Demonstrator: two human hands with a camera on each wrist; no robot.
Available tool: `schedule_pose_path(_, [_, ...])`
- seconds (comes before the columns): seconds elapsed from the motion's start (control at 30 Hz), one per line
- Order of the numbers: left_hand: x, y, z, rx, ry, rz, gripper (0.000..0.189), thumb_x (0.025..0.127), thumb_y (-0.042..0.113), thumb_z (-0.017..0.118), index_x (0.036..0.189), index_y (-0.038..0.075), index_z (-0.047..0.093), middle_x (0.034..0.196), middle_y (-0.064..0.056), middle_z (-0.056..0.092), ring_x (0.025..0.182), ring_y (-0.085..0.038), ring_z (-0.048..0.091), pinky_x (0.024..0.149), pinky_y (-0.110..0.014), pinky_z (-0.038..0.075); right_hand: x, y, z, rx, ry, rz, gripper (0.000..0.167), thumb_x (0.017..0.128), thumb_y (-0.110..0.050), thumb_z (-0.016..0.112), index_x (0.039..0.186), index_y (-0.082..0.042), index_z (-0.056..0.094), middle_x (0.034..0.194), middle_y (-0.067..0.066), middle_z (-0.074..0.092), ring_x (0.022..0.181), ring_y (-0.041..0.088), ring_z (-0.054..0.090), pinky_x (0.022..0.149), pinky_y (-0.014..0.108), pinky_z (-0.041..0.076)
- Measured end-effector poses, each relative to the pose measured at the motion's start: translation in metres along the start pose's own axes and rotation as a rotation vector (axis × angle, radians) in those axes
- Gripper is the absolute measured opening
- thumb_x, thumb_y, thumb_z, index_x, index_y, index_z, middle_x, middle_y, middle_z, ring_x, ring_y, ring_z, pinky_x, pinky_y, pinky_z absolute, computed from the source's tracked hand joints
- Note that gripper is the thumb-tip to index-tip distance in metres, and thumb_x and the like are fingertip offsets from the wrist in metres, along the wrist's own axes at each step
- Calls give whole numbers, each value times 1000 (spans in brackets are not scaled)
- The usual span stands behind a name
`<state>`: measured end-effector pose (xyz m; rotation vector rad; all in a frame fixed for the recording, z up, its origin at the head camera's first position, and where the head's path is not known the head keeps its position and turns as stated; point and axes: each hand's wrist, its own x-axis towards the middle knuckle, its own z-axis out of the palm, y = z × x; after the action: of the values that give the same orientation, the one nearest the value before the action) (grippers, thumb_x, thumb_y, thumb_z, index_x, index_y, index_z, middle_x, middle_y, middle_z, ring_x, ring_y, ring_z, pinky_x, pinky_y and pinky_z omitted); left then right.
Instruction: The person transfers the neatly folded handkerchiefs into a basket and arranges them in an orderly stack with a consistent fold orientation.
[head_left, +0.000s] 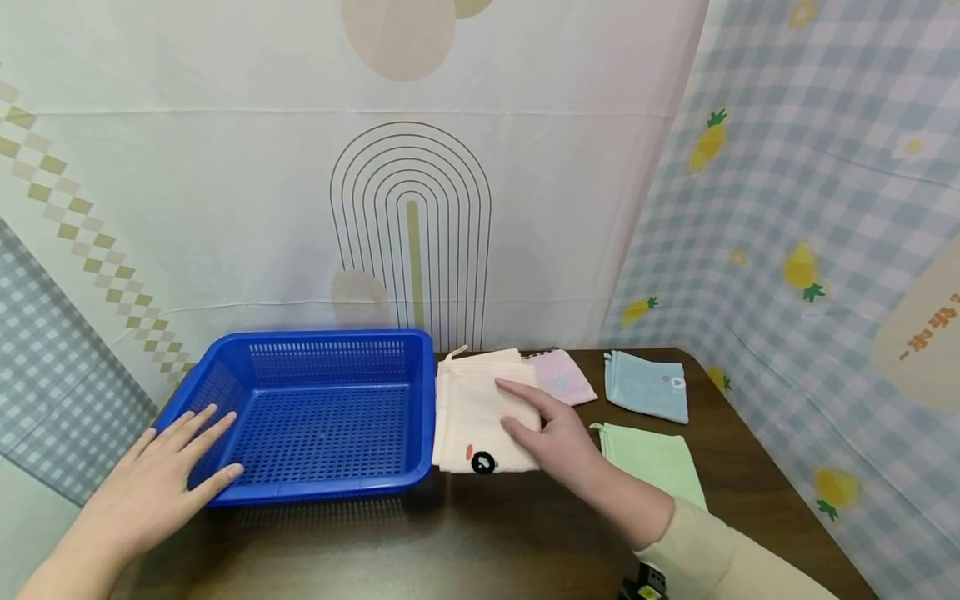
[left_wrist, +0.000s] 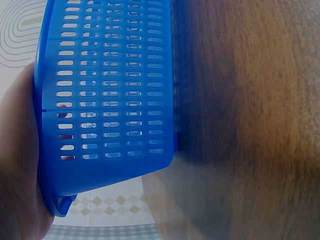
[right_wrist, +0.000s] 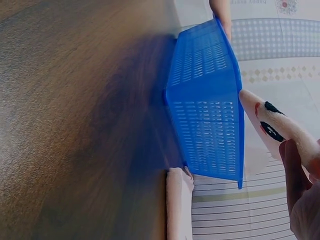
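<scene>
Right grip [head_left: 551,433] pinched cream towel [head_left: 480,408] above tabletop [head_left: 480,550]; blue basket [head_left: 322,489] adjacent at nine o'clock, long axis nine-to-three. Left grip [head_left: 161,479], fingers straight, rested on basket.

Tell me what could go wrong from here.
The held cream towel is close to the right rim of the blue basket, so it might snag there. The right hand pinches it from one side, so its free folds could droop open. The left hand rests on the left rim; pressing down might tilt or shift the basket.
</scene>
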<state>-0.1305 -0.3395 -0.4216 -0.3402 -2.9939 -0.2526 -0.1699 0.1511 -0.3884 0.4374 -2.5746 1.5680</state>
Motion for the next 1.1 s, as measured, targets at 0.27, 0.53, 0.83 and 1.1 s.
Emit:
schedule_pose_path(0.27, [-1,0,-1,-6,6,9,80,96,60,52,157,14,29,157,-26,29,139,-54,26,114,-55,-19,3,-3,0,53,-17,-5,47,92,-16,72,137,-26,62,137,2,60,101,15,63,80,25,54])
schedule_pose_path(0.53, [-1,1,-2,0,7,8,80,96,60,52,158,14,29,157,-26,28,140,-53,25,114,-51,-22,4,-7,-1,63,-15,17,47,92,-15,72,136,-27,62,137,2,59,99,15,63,77,25,55])
schedule_pose_path(0.83, [-1,0,-2,3,8,11,80,96,60,52,157,13,30,157,-26,29,140,-53,25,115,-52,-20,5,-11,0,69,-18,15,47,92,-15,71,137,-28,62,139,2,58,99,15,63,76,25,55])
schedule_pose_path(1.1, [-1,1,-2,-2,3,5,80,96,61,51,156,11,32,157,-27,28,140,-53,25,115,-53,-19,8,-15,6,109,-41,4,47,93,-14,71,137,-24,62,138,8,57,91,14,65,71,25,55])
